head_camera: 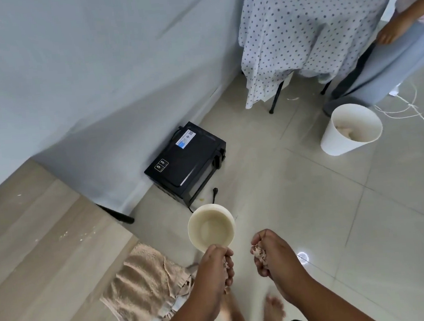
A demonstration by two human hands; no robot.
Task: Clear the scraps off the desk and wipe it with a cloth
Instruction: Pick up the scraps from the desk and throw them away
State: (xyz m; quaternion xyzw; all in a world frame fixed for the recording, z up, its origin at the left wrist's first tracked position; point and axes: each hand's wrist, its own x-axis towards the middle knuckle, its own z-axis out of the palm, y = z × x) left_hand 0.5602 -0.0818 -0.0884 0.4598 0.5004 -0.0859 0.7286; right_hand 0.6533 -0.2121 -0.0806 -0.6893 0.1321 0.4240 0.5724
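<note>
Wooden desk [31,244]: beige towel [145,285] draped over its edge, crumbs [64,235].

Both hands low and close together, left hand [215,267] and right hand [273,254] apparently clenched, forearms extended

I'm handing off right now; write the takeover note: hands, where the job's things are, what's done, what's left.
Left hand: grips a cream bowl by its rim, with some scraps pinched in the same fingers.
Right hand: curled round a clump of scraps.
Both hands are over the floor, beside the desk.
Bin: on the floor ahead to the right, some waste already in it.
Cloth: draped over the desk's near corner, untouched.
Done: the scraps are gathered in the hands.
Left: drop the scraps in the bin, clear the small specks on the desk, wipe it with the cloth.
</note>
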